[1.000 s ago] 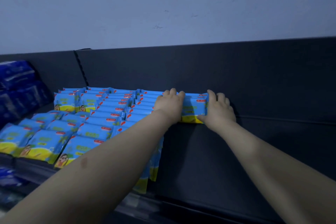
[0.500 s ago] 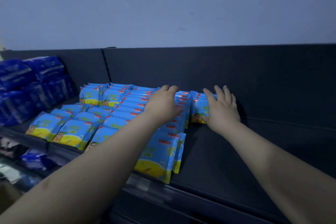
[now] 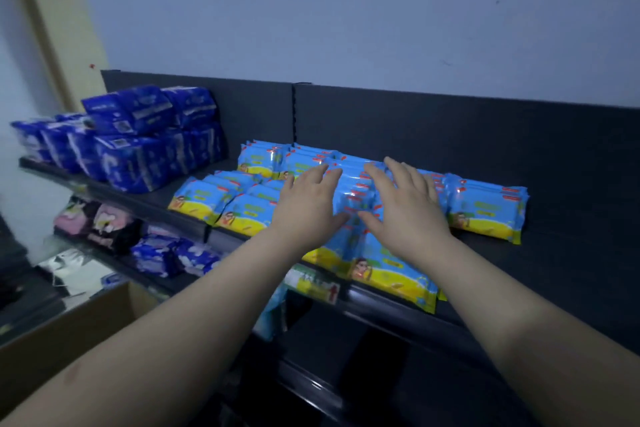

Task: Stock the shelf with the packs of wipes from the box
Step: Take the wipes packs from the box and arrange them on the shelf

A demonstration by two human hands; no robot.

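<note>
The packs of wipes (light blue, yellow along the bottom) are laid in rows on the dark shelf. Over the middle row 2 hands are spread flat, fingers straight, nothing gripped: the left hand and the right hand. Dark blue packs are stacked further left.

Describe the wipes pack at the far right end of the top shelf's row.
The rightmost pack is a glossy film pouch, blue above, yellow band below, with a green label at centre and a cartoon figure lower left. It stands on its long edge on the dark shelf, tilted back against like packs behind it, whose red tabs show above. The right hand lies just left; contact cannot be told.
</note>
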